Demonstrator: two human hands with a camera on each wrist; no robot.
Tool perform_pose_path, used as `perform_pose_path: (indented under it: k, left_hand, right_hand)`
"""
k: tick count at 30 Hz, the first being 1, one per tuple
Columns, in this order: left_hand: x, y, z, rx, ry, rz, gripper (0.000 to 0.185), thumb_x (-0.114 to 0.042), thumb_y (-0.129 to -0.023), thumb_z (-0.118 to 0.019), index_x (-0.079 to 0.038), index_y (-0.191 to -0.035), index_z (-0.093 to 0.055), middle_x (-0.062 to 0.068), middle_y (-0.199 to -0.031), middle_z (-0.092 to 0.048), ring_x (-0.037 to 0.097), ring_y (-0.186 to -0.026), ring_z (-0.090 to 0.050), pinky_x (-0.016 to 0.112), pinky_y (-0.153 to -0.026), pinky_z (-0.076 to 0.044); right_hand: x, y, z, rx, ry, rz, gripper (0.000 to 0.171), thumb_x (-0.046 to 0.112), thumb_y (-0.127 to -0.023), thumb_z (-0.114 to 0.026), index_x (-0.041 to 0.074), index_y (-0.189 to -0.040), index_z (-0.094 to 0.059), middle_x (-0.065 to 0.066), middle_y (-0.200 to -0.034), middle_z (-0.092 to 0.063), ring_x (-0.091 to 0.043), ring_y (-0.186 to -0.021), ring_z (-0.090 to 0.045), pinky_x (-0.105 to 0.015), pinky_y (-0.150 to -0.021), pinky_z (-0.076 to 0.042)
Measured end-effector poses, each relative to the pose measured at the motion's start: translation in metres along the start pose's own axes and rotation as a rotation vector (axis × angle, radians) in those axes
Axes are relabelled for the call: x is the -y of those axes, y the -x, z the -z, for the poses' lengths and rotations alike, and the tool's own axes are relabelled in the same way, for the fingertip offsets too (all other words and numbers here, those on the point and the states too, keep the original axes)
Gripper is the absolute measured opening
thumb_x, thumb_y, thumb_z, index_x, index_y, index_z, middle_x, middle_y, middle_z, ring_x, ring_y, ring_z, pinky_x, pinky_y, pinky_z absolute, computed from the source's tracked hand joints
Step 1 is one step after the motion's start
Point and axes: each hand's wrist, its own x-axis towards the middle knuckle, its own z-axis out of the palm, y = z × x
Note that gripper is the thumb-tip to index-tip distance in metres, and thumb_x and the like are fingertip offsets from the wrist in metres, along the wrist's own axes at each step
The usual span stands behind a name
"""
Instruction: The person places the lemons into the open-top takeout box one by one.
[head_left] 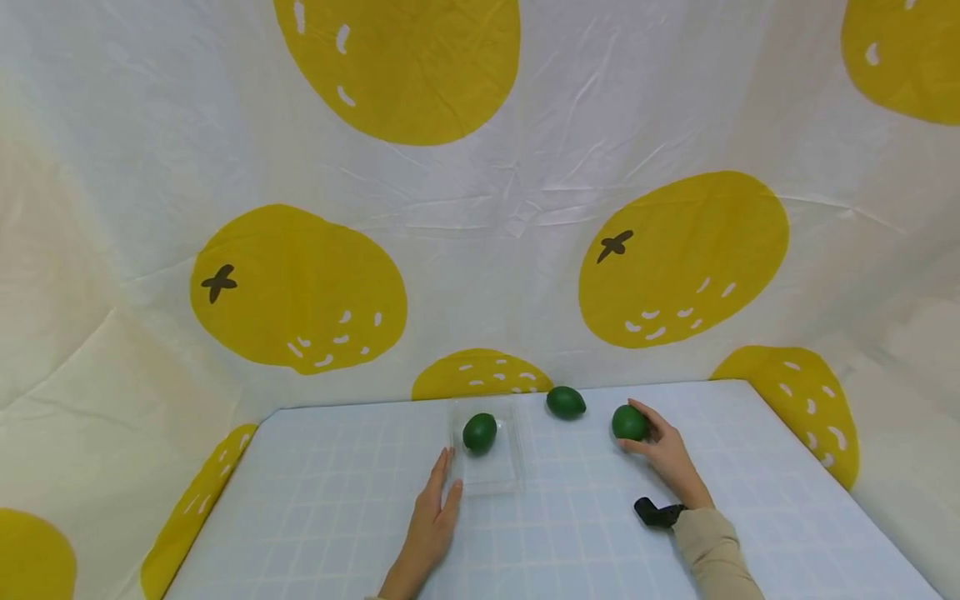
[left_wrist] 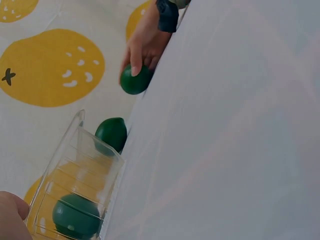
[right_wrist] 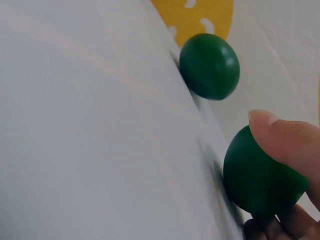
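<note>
Fingers and thumb of the right hand (head_left: 663,454) curl around a green lime (head_left: 629,422) on the table (head_left: 787,500). Round and smooth, it may slip and roll toward the second lime (head_left: 566,402) beside the grip. The left hand (head_left: 433,508) lies flat, touching the clear tray (head_left: 517,467), which holds a third lime (head_left: 480,432).

No text, label, brand, number or sign is showing legibly in any of the views. The backdrop cloth (head_left: 480,208) is carrying only printed yellow fruit shapes with small white dashes and dark cross-shaped marks, none of them letters. The table (head_left: 570,533) is showing a plain grid of pale lines, the clear plastic tray (head_left: 487,467) is bearing no sticker that can be read, and the green limes are carrying no markings.
</note>
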Motion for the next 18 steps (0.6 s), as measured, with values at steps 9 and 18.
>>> perform_pose_path:
  k: [9,18]
  left_hand:
    - [-0.0011,0.0014,0.0005,0.007,-0.015,0.012,0.058,-0.028,-0.106,-0.047,0.000,-0.154,-0.030,0.014,-0.159,-0.032,0.028,-0.147,-0.027,0.050,-0.117,-0.022]
    - [-0.0014,0.0019,0.0006,-0.009,-0.023,0.003,0.056,-0.027,-0.106,-0.048,-0.002,-0.153,-0.032,0.018,-0.158,-0.032,0.035,-0.146,-0.027,0.053,-0.117,-0.022]
  right_hand:
    - [0.0025,0.0046,-0.0043,-0.019,-0.022,-0.007,0.086,0.027,-0.083,-0.083,0.012,-0.154,-0.037,-0.019,-0.157,-0.034,-0.041,-0.143,-0.029,-0.060,-0.114,-0.026]
    - [0.0081,0.0036,-0.0063,-0.048,0.006,-0.021,0.084,0.026,-0.083,-0.082,0.011,-0.153,-0.038,-0.022,-0.153,-0.038,-0.040,-0.140,-0.035,-0.058,-0.113,-0.028]
